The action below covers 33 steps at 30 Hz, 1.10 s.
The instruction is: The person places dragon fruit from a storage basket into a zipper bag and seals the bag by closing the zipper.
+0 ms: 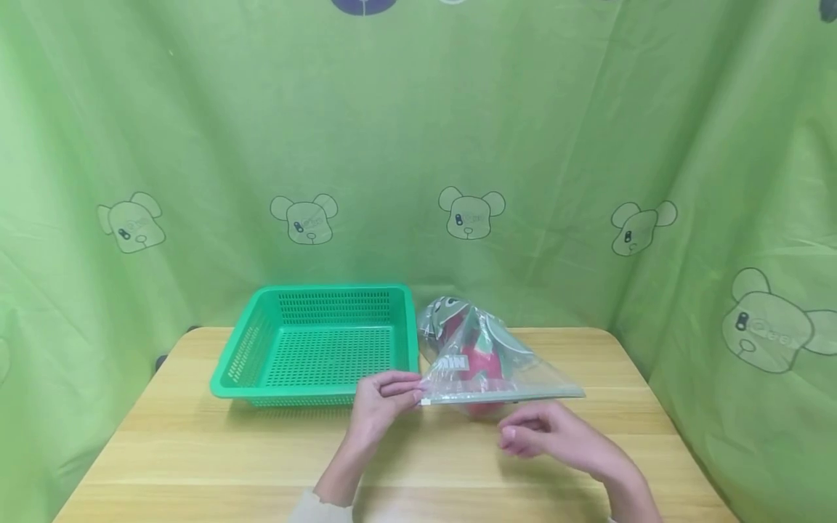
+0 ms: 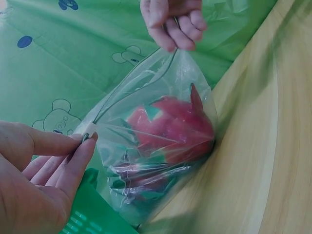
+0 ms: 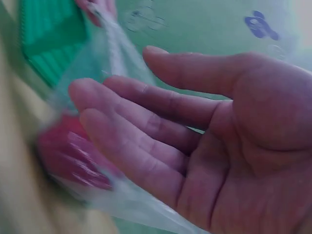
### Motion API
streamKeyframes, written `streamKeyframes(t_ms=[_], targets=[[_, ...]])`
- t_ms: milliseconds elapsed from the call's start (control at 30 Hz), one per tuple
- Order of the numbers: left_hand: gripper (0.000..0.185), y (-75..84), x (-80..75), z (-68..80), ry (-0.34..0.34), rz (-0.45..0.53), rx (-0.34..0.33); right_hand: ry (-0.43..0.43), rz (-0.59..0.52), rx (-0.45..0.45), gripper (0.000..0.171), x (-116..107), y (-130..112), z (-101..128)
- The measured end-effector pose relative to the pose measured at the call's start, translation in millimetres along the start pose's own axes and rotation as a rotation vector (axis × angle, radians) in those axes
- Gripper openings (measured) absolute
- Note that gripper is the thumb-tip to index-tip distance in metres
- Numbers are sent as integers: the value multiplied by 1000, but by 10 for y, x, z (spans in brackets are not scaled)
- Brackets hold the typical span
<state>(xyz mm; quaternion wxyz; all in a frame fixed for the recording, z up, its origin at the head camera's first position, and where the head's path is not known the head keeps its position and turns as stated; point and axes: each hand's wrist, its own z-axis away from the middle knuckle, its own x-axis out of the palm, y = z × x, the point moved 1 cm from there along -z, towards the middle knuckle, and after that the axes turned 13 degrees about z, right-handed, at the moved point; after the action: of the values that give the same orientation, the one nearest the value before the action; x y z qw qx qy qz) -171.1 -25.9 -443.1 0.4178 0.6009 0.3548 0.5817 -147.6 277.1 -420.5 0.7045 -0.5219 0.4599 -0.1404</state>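
Observation:
A clear zip bag (image 1: pixel 523 367) stands on the table with pink dragon fruit (image 1: pixel 482 362) inside, green-tipped scales showing through the film. In the left wrist view the dragon fruit (image 2: pixel 170 129) fills the lower bag; whether it is one or more I cannot tell. My left hand (image 1: pixel 382 403) pinches the end of the bag's zip strip, by the small white slider (image 2: pixel 89 129), between thumb and forefinger. To the right, just in front of the strip, my right hand (image 1: pixel 556 436) hovers above the table. Its fingers (image 3: pixel 146 131) are loosely bent and hold nothing in the right wrist view.
Left of the bag sits a green plastic basket (image 1: pixel 219 381) with slotted walls, near my left hand. Beneath everything is a light wooden table (image 1: pixel 261 465). A green curtain (image 1: pixel 392 145) printed with bear heads encloses the back and sides.

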Motion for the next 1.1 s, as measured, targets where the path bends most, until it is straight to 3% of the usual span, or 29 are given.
streamKeyframes(t_ms=[300, 600, 767, 933, 1100], targets=[[34, -13, 16, -7, 15, -9, -4, -87, -215, 63, 42, 379, 138, -335], [35, -3, 9, 18, 25, -32, 3, -6, -359, 79, 55, 560, 206, -515], [36, -8, 7, 19, 17, -38, 5, 2, -682, 122, 56, 672, 211, -598], [35, -6, 5, 20, 12, -30, -2, 32, -1069, 147, 38, 718, 211, -618], [35, -14, 7, 24, 17, -23, -8, 124, -1189, 155, 36, 790, 166, -638]])
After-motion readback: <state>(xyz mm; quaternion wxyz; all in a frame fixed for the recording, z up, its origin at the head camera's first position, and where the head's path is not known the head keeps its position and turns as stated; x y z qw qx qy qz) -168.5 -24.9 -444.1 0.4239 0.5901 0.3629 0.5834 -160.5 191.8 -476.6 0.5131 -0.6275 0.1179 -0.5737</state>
